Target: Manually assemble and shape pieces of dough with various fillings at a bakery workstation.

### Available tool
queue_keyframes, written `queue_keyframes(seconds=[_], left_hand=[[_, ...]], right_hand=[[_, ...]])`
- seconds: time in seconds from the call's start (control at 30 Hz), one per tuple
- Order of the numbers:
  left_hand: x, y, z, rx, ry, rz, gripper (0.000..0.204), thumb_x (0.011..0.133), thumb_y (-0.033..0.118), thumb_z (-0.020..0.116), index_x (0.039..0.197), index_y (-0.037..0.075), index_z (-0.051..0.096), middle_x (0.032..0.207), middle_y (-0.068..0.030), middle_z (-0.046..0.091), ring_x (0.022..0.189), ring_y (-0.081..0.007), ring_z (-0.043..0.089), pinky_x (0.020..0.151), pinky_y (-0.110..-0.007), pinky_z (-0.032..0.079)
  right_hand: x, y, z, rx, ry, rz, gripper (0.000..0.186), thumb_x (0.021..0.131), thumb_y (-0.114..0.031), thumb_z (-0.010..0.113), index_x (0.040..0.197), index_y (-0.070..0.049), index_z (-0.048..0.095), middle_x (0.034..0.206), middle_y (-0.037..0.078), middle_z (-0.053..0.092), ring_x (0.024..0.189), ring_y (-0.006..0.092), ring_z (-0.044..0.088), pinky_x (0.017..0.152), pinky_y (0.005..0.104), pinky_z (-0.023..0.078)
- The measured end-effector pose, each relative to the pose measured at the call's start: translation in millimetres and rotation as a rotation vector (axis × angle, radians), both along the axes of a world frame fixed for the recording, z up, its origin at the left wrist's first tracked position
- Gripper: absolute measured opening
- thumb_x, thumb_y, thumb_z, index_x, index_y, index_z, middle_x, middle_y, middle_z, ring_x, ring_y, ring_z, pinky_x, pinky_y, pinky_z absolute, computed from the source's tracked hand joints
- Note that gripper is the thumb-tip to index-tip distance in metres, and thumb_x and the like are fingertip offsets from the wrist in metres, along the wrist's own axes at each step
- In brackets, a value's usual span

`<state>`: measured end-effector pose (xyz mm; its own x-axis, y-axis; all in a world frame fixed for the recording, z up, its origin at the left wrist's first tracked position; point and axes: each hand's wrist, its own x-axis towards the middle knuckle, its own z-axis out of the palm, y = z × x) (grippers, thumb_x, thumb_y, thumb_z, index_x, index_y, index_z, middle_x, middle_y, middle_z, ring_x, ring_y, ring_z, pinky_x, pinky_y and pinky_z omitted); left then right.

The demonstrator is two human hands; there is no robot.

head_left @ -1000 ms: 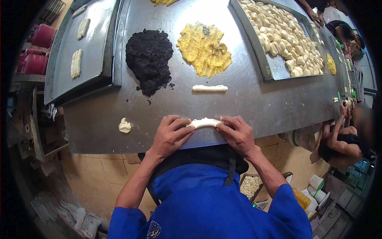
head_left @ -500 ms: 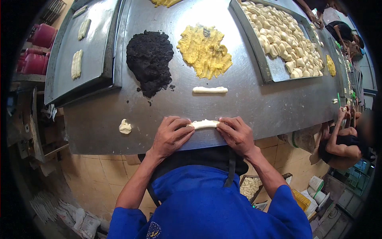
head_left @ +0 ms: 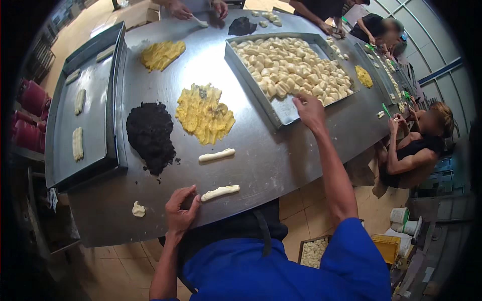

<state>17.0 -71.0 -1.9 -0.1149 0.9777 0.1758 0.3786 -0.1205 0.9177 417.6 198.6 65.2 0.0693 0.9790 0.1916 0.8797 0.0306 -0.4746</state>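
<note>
Dough pieces (head_left: pixel 296 65) fill most of a shallow metal tray (head_left: pixel 287 111) on a steel table (head_left: pixel 261 173), where a worker in a blue shirt (head_left: pixel 251 273) has the right arm stretched out over the tabletop. The right hand (head_left: pixel 311 111) is at the tray's near edge, its fingers bent beside the closest pieces; whether the fingertips have hold of one cannot be told from this angle.

Near the table's front edge, the left hand (head_left: pixel 182 208) rests with thumb and forefinger spread well apart and nothing visible in its grasp, the thumb at the left end of a dough roll (head_left: pixel 221 193). A second roll (head_left: pixel 217 155) lies just beyond the first, roughly in line with it. Left of the left hand sits a small dough scrap (head_left: pixel 138 209).

Farther in, a crumbly black mound (head_left: pixel 150 135) and a yellow mound (head_left: pixel 203 114) lie side by side, with another yellow heap (head_left: pixel 161 55) behind them. At far left, a long pan (head_left: pixel 59 140) holds four pale strips of dough (head_left: pixel 78 144), spaced apart. Across the table, a co-worker's hands (head_left: pixel 181 10) hold a thin pale strip (head_left: pixel 200 22); at right, another co-worker (head_left: pixel 411 160) in a dark top faces the table.
</note>
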Motion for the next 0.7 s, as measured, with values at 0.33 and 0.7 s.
queue_keyframes(seconds=[0.33, 0.7], left_hand=[[-5, -3, 2, -0.038, -0.069, -0.001, 0.023, 0.091, 0.008, 0.074, 0.114, 0.002, 0.074, 0.101, -0.0097, 0.074, 0.092, -0.0166, 0.07, 0.084, -0.029, 0.055], [41, 35, 62, -0.405, -0.723, -0.191, 0.043, 0.102, 0.02, 0.066, 0.139, 0.0, 0.058, 0.126, -0.0114, 0.067, 0.106, -0.0174, 0.069, 0.09, -0.031, 0.056]], right_hand=[[-4, 60, -37, 0.038, -0.47, 0.175, 0.024, 0.087, -0.017, 0.067, 0.108, -0.005, 0.069, 0.099, 0.019, 0.069, 0.087, 0.0401, 0.068, 0.081, 0.046, 0.056], [-66, -92, 33, -0.515, 1.138, 0.282, 0.041, 0.1, -0.025, 0.067, 0.128, 0.006, 0.063, 0.11, 0.009, 0.071, 0.091, 0.0129, 0.067, 0.076, 0.0275, 0.056]])
